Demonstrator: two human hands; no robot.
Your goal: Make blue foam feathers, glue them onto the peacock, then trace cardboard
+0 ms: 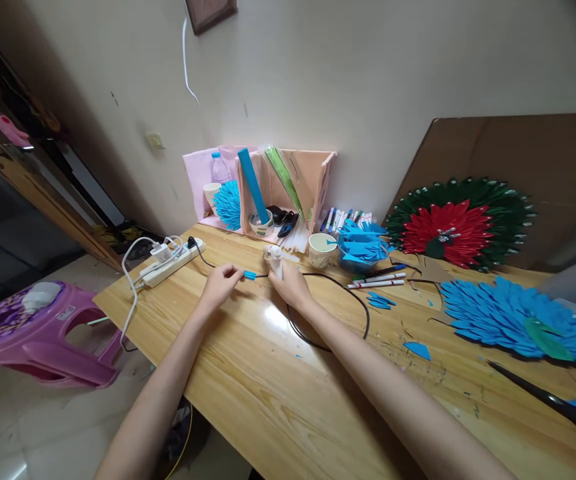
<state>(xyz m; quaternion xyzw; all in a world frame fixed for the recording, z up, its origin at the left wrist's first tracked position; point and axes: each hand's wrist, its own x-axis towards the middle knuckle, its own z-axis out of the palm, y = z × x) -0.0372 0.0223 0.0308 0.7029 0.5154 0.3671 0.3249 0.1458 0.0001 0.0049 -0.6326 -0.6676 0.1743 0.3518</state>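
Note:
My left hand pinches the end of a small blue strip, perhaps felt or foam, just above the wooden table. Close on its right, my right hand is wrapped round a white hot glue gun. A black cord loops over the table beside that hand. Past the right hand are a paper cup and a bowl heaped with blue cut pieces. Several small blue strips lie loose on the tabletop.
A power strip sits at the table's left edge, by a pink stool. A pink box shelf stands at the wall. On the right are a blue feathered piece, black scissors and a red-green fan against cardboard.

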